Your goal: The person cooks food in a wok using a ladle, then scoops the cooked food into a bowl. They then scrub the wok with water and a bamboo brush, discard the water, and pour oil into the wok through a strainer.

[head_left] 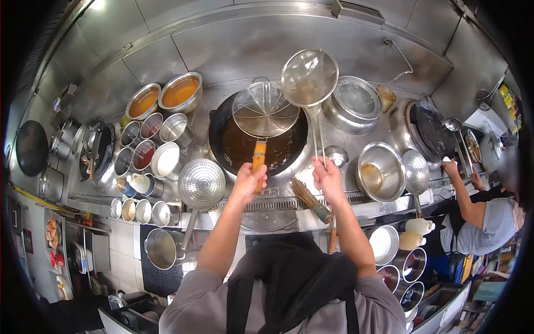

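Observation:
My left hand [248, 182] is closed round the wooden handle of a wire strainer [266, 114], whose round basket is over the wok [216, 136]. Dark brown liquid [233, 147] lies in that wok. In my right hand [328, 180] is the thin metal handle of a fine-mesh skimmer [309, 75]. Its round head is beyond the strainer, to the right and close to the wok's far edge. A bamboo wok brush [307, 196] lies just left of my right hand. Beyond that hand rests a metal ladle [336, 154].
Left stand seasoning pots [167, 161], two bowls of amber liquid [179, 92] and a perforated ladle [201, 181]. To the right are a lidded pot [352, 114], a steel bowl [381, 172] and another perforated ladle [415, 170]. A co-worker [484, 222] stands far right by another wok [434, 131].

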A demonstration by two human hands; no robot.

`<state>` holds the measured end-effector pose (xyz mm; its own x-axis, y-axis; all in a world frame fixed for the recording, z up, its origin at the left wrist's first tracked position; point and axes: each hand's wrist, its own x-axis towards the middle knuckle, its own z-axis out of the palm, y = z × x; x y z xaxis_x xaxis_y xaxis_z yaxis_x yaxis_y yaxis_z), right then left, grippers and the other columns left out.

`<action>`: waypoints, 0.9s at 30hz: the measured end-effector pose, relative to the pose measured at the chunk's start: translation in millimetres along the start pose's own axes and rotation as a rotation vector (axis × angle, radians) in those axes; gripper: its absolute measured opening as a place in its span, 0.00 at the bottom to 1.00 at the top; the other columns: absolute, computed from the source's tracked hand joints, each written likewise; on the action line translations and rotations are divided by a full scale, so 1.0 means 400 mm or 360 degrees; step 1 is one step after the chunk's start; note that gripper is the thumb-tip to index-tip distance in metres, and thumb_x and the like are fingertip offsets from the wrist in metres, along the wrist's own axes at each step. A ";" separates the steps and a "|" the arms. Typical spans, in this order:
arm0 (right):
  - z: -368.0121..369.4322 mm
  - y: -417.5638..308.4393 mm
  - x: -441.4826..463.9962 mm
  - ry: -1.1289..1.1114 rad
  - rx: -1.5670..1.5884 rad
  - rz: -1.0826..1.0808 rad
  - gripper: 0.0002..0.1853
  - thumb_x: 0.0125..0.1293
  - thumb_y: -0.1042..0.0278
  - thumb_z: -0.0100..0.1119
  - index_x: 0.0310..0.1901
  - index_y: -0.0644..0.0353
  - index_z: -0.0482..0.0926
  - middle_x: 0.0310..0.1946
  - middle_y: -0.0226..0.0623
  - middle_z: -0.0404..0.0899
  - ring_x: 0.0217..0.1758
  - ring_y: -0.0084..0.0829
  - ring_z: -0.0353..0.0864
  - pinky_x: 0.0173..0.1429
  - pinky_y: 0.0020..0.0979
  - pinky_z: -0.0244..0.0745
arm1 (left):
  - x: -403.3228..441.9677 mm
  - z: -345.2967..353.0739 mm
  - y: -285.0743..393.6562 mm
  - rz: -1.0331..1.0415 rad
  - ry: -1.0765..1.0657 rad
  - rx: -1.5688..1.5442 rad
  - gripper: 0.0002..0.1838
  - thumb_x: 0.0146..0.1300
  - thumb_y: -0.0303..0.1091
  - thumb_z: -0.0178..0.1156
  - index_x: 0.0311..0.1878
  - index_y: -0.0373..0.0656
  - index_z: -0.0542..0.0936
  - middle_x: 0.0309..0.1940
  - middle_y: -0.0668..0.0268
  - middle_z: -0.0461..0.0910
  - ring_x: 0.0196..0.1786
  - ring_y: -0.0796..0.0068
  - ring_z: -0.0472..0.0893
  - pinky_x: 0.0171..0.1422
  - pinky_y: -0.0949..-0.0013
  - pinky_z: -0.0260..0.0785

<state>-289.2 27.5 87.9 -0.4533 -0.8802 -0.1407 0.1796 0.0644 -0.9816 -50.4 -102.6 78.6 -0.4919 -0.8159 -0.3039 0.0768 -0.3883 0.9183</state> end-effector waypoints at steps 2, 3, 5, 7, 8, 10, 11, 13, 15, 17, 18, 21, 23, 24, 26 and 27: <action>-0.065 0.037 0.037 0.0262 -0.0763 -0.0387 0.15 0.78 0.62 0.56 0.59 0.62 0.74 0.26 0.42 0.80 0.24 0.35 0.79 0.30 0.37 0.74 | -0.019 0.000 -0.001 0.0077 0.0115 0.0066 0.18 0.71 0.36 0.67 0.50 0.35 0.69 0.30 0.64 0.77 0.27 0.77 0.76 0.30 0.71 0.71; -0.101 0.040 0.042 0.0396 -0.1174 -0.0589 0.17 0.78 0.60 0.52 0.58 0.64 0.75 0.36 0.58 0.85 0.40 0.57 0.86 0.45 0.51 0.80 | -0.027 0.000 -0.003 0.0098 0.0195 0.0133 0.18 0.71 0.34 0.67 0.50 0.35 0.68 0.31 0.64 0.77 0.27 0.77 0.75 0.30 0.71 0.71; -0.146 0.056 0.052 0.0509 -0.1572 -0.0198 0.16 0.79 0.59 0.48 0.54 0.63 0.76 0.38 0.63 0.84 0.43 0.62 0.86 0.49 0.57 0.79 | -0.033 -0.013 -0.009 0.0126 0.0296 0.0205 0.18 0.71 0.33 0.66 0.51 0.35 0.67 0.31 0.64 0.77 0.26 0.77 0.75 0.30 0.71 0.72; -0.207 0.113 0.075 0.0542 -0.1821 0.0133 0.16 0.76 0.59 0.45 0.52 0.62 0.77 0.42 0.66 0.83 0.51 0.67 0.83 0.56 0.63 0.77 | -0.028 -0.026 -0.012 0.0208 0.0314 0.0221 0.18 0.71 0.31 0.64 0.53 0.34 0.66 0.31 0.64 0.76 0.26 0.77 0.75 0.30 0.71 0.72; -0.251 0.160 0.091 0.0499 -0.1861 0.0168 0.16 0.75 0.60 0.48 0.53 0.61 0.77 0.43 0.66 0.83 0.51 0.67 0.83 0.56 0.63 0.77 | -0.028 -0.019 -0.007 0.0248 0.0357 0.0279 0.17 0.72 0.30 0.63 0.53 0.34 0.66 0.31 0.63 0.76 0.26 0.77 0.75 0.30 0.70 0.72; -0.291 0.180 0.092 0.0412 -0.1935 0.0228 0.16 0.72 0.60 0.52 0.53 0.60 0.77 0.43 0.67 0.83 0.51 0.69 0.82 0.56 0.62 0.78 | -0.028 -0.003 0.014 0.0340 0.0447 0.0397 0.17 0.72 0.29 0.62 0.53 0.34 0.65 0.32 0.63 0.76 0.26 0.77 0.75 0.30 0.70 0.72; -0.308 0.194 0.081 0.0414 -0.1914 0.0238 0.17 0.67 0.63 0.55 0.54 0.60 0.78 0.43 0.68 0.83 0.51 0.68 0.83 0.58 0.61 0.78 | -0.006 -0.012 0.000 0.0414 0.0465 0.0459 0.15 0.72 0.27 0.60 0.53 0.36 0.65 0.32 0.62 0.76 0.26 0.77 0.76 0.30 0.70 0.71; -0.296 0.162 0.025 0.0444 -0.1840 0.0266 0.18 0.67 0.64 0.54 0.56 0.59 0.78 0.44 0.69 0.83 0.52 0.67 0.83 0.59 0.61 0.78 | 0.011 0.010 0.023 0.0488 0.0597 0.0779 0.16 0.71 0.27 0.60 0.55 0.36 0.66 0.35 0.59 0.79 0.29 0.71 0.80 0.35 0.65 0.74; -0.292 0.158 -0.011 0.0493 -0.1789 0.0277 0.21 0.67 0.66 0.53 0.61 0.57 0.77 0.45 0.68 0.83 0.53 0.66 0.83 0.60 0.60 0.78 | 0.069 0.029 0.047 0.0642 0.0713 0.1123 0.17 0.68 0.23 0.58 0.56 0.37 0.66 0.39 0.50 0.81 0.38 0.53 0.85 0.44 0.56 0.77; -0.280 0.138 -0.029 0.0537 -0.1843 0.0234 0.21 0.68 0.67 0.50 0.62 0.58 0.77 0.43 0.66 0.84 0.51 0.64 0.85 0.57 0.59 0.79 | 0.119 0.087 0.103 0.0973 0.0781 0.1623 0.21 0.64 0.21 0.58 0.58 0.38 0.65 0.47 0.44 0.77 0.48 0.38 0.82 0.50 0.48 0.76; -0.270 0.110 -0.027 0.0570 -0.1866 0.0209 0.21 0.69 0.68 0.49 0.63 0.58 0.76 0.43 0.65 0.85 0.50 0.63 0.86 0.56 0.59 0.80 | 0.147 0.127 0.123 0.1158 0.0824 0.1831 0.23 0.63 0.20 0.59 0.59 0.38 0.65 0.50 0.43 0.75 0.51 0.36 0.81 0.52 0.46 0.76; -0.228 -0.014 0.044 0.0494 -0.1752 -0.0117 0.20 0.69 0.68 0.48 0.60 0.60 0.77 0.43 0.67 0.84 0.50 0.65 0.85 0.57 0.61 0.78 | 0.230 0.250 0.152 0.1013 0.0632 0.2242 0.27 0.59 0.19 0.63 0.61 0.44 0.65 0.52 0.48 0.69 0.53 0.40 0.81 0.54 0.45 0.79; -0.225 -0.077 0.093 0.0441 -0.1726 -0.0295 0.20 0.68 0.69 0.50 0.61 0.61 0.77 0.43 0.66 0.84 0.49 0.65 0.84 0.57 0.61 0.78 | 0.252 0.309 0.167 0.1080 0.0545 0.2406 0.27 0.59 0.20 0.63 0.60 0.43 0.65 0.52 0.48 0.70 0.53 0.40 0.81 0.55 0.46 0.80; -0.224 -0.110 0.103 0.0437 -0.1709 -0.0273 0.21 0.67 0.70 0.51 0.62 0.61 0.77 0.44 0.65 0.84 0.49 0.65 0.84 0.57 0.61 0.77 | 0.259 0.334 0.176 0.1083 0.0549 0.2441 0.27 0.59 0.20 0.64 0.60 0.43 0.65 0.52 0.48 0.70 0.53 0.40 0.81 0.55 0.45 0.80; -0.250 -0.116 0.081 0.0475 -0.1658 -0.0248 0.22 0.67 0.69 0.51 0.63 0.60 0.76 0.43 0.64 0.84 0.49 0.66 0.84 0.56 0.61 0.77 | 0.256 0.356 0.179 0.1110 0.0530 0.2367 0.25 0.60 0.20 0.63 0.59 0.42 0.65 0.53 0.47 0.71 0.53 0.41 0.82 0.54 0.45 0.79; -0.272 -0.086 0.043 0.0514 -0.1631 -0.0245 0.22 0.68 0.68 0.50 0.63 0.59 0.76 0.41 0.64 0.84 0.48 0.66 0.84 0.56 0.61 0.78 | 0.251 0.360 0.173 0.1115 0.0520 0.2328 0.25 0.60 0.20 0.62 0.58 0.42 0.65 0.53 0.46 0.71 0.52 0.41 0.82 0.54 0.45 0.79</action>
<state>-398.1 61.2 105.2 -0.6438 -0.7568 0.1130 -0.6455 0.4579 -0.6113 -219.4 -149.8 148.0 -0.5096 -0.7709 0.3821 -0.7315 0.6220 0.2795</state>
